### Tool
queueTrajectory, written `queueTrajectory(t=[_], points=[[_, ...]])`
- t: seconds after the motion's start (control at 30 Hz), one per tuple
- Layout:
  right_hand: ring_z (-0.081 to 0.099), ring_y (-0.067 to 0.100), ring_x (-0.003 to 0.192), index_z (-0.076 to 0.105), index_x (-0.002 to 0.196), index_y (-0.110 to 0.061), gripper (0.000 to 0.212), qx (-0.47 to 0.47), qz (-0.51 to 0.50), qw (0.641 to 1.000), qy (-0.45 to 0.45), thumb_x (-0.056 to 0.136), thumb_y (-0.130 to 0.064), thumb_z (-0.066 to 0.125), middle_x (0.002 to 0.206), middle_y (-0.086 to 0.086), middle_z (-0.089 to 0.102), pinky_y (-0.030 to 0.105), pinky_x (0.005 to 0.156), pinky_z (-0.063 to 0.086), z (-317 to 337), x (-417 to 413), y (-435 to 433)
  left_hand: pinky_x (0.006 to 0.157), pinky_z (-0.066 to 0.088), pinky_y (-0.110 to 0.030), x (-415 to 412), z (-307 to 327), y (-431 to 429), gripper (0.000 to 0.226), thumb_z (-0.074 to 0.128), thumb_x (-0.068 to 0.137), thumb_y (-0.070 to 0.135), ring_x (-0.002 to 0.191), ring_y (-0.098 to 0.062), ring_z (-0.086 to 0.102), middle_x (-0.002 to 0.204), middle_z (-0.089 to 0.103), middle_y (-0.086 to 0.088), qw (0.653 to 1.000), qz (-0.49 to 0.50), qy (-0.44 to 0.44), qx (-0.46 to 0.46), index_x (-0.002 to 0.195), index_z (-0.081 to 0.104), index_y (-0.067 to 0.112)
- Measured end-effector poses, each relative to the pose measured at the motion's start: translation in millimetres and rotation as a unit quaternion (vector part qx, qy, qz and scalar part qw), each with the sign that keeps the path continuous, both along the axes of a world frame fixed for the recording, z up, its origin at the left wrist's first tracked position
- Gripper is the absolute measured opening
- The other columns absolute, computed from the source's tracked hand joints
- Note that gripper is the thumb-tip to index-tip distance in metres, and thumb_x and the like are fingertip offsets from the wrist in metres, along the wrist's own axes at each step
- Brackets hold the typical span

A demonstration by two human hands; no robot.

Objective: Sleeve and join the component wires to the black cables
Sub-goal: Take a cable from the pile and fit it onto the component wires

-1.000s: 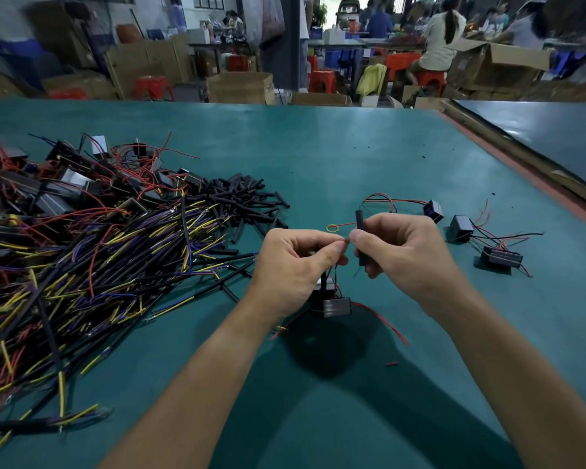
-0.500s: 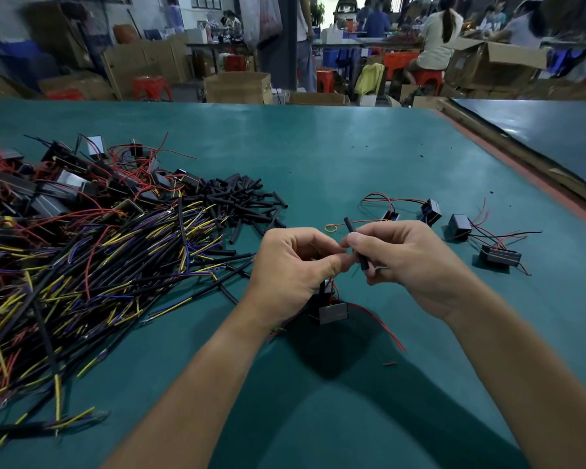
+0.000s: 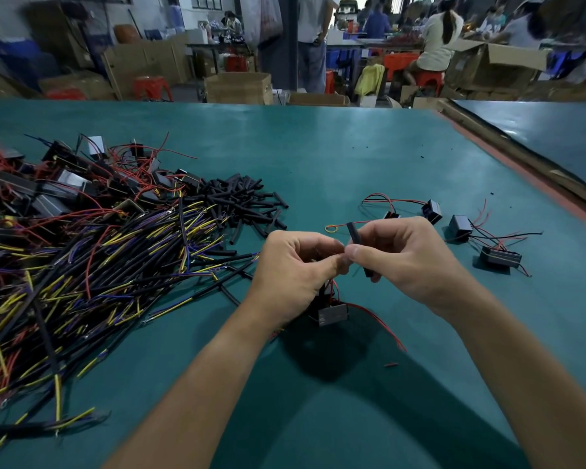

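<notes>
A short black sleeve [image 3: 358, 248] is pinched in the right hand [image 3: 408, 258], tilted, its upper end poking above the fingers and its lower end showing below the thumb. The left hand [image 3: 293, 270] is closed in a pinch right against the right thumb, fingertips touching; what it grips is too fine to make out. Below the left hand hangs a small black box component [image 3: 332, 313], held off the green table [image 3: 318, 157], with a red wire [image 3: 376, 321] trailing from it toward the right and down onto the surface. Both hands are above the middle of the table, nearer its front edge.

Just behind the hands lies a yellow-looped wire end [image 3: 331, 228]. Farther toward the right edge sit several more box components with red and black wires [image 3: 498, 257], apart from one another. A tiny red offcut [image 3: 390, 364] lies on the surface in front of the right wrist.

Along the left edge spreads a large tangled heap of black cables [image 3: 82, 275] with yellow and purple ends. At the heap's far side are more box components [image 3: 65, 184] with red wires, and beside them, toward the table's middle, a pile of loose black sleeves [image 3: 244, 204].
</notes>
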State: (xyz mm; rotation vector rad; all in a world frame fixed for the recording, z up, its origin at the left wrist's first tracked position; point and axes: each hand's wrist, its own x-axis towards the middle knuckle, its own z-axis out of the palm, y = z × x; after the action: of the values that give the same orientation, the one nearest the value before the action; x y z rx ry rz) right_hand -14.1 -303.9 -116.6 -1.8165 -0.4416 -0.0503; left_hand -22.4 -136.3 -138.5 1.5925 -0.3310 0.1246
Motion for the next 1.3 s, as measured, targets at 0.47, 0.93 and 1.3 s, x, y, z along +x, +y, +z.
queueTrajectory(t=[0.47,0.93,1.3], points=[[0.069,0.011,0.065,0.072,0.089,-0.014,0.013,0.169,-0.059,0.983,-0.034,0.09,-0.005,0.063,0.071,0.0,0.074,0.022,0.066,0.058,4.2,-0.8,4.6,0.062,0.053,-0.018,0.8,-0.1,-1.1,0.024,0.077,0.077,-0.004,0.061,-0.009,0.067,0.065,0.073,0.0,1.0,0.016,0.0,-0.019,0.07,0.075,0.02],[0.067,0.007,0.065,0.073,0.087,-0.019,0.016,0.098,-0.056,0.992,-0.059,0.09,-0.005,0.066,0.07,-0.006,0.072,0.02,0.066,0.056,2.0,-0.6,5.7,0.063,0.052,-0.026,0.2,-0.1,-0.4,0.018,0.079,0.077,0.004,0.063,-0.012,0.061,0.069,0.073,-0.002,1.0,0.001,0.001,-0.002,0.071,0.078,0.02],[0.064,0.007,0.064,0.074,0.083,-0.02,0.014,0.05,-0.05,0.994,-0.078,0.088,-0.008,0.07,0.071,-0.005,0.073,0.023,0.065,0.057,-2.0,1.9,2.3,0.06,0.052,-0.029,0.8,0.0,2.4,0.018,0.082,0.071,-0.002,0.058,-0.007,0.06,0.068,0.072,0.002,1.0,-0.001,0.006,0.019,0.075,0.074,0.013]])
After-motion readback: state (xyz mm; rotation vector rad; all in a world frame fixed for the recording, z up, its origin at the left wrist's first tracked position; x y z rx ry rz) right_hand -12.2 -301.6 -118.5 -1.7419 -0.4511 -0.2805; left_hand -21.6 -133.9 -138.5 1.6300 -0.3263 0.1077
